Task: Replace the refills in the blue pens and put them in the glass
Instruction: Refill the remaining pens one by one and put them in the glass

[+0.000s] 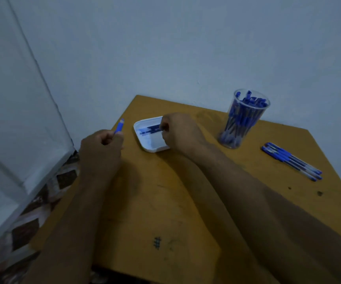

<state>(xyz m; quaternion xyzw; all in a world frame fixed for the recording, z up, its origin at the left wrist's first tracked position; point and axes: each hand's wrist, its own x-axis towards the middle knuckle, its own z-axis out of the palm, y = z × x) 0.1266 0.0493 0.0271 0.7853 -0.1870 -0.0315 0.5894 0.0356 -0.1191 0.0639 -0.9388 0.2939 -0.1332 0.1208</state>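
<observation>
Blue pens (pixel 291 160) on wooden table (pixel 165 201), pale wall (pixel 165 48)

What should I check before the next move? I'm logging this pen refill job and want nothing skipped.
1. Left hand holds a blue pen part: ok.
2. Right hand pinches a refill at the white tray: ok.
3. Refill lifted free of the tray: cannot tell.
4. Glass upright on the table: ok.
5. Loose pens lie apart from both hands: ok.
6. Room left in the glass: cannot tell.
</observation>
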